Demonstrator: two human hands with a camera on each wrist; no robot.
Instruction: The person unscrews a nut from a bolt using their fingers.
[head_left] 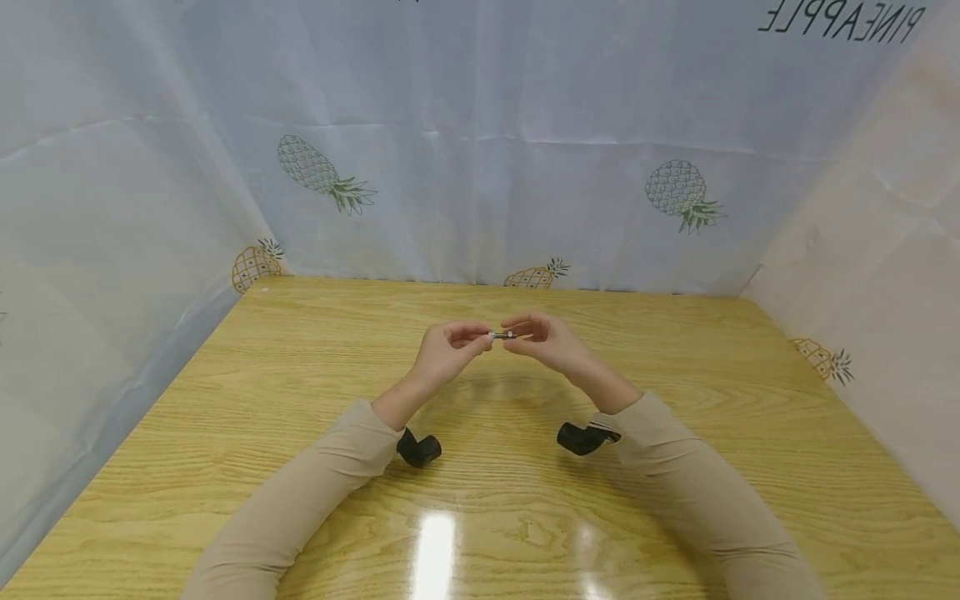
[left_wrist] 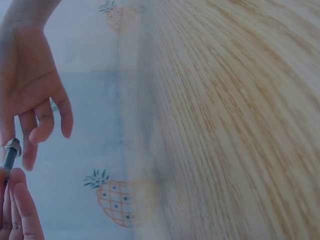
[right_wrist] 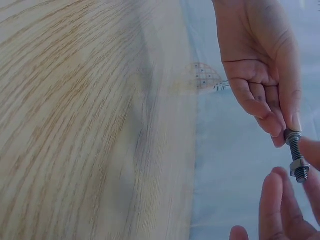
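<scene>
A small metal bolt [right_wrist: 295, 146] is held in the air above the table, lying between the two hands. My left hand [head_left: 444, 348] pinches it at its head end between thumb and fingers. A hex nut [right_wrist: 299, 166] sits on the threads near the bolt's free end. My right hand [head_left: 551, 342] is around that end, its thumb and fingers spread to either side of the nut. In the right wrist view the nut shows uncovered between the right thumb [right_wrist: 311, 151] and the other fingers, which reach out loosely extended.
Under the hands spreads a wood-grain table [head_left: 495, 483]. A pale curtain [head_left: 480, 192] with printed pineapples hangs behind it and along both sides. Black curved wrist mounts [head_left: 420, 450] stick out by the beige sleeves [head_left: 315, 475].
</scene>
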